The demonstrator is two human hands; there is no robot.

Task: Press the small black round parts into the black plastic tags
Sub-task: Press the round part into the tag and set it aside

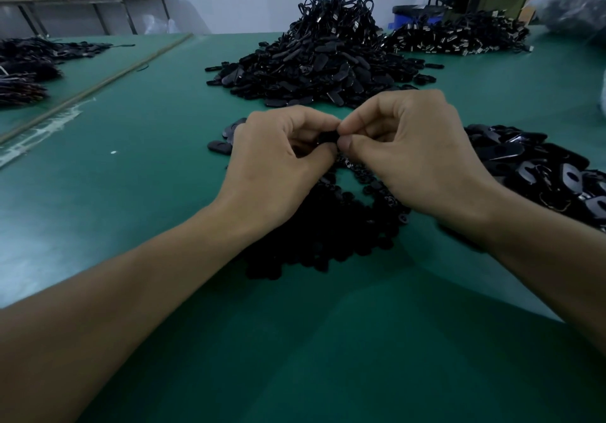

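Toward the tabletop's [131, 199] near edge, left hand [282, 160] and right hand [413, 153] share a narrow grip on one black plastic tag [328, 136], likely bracing it for pressing.

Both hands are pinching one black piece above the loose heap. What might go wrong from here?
1. The black piece is mostly hidden between the left hand and right hand, so a crooked seating may go unseen.
2. If it slips, it likely falls into the dark heap underneath and gets lost among look-alike parts.
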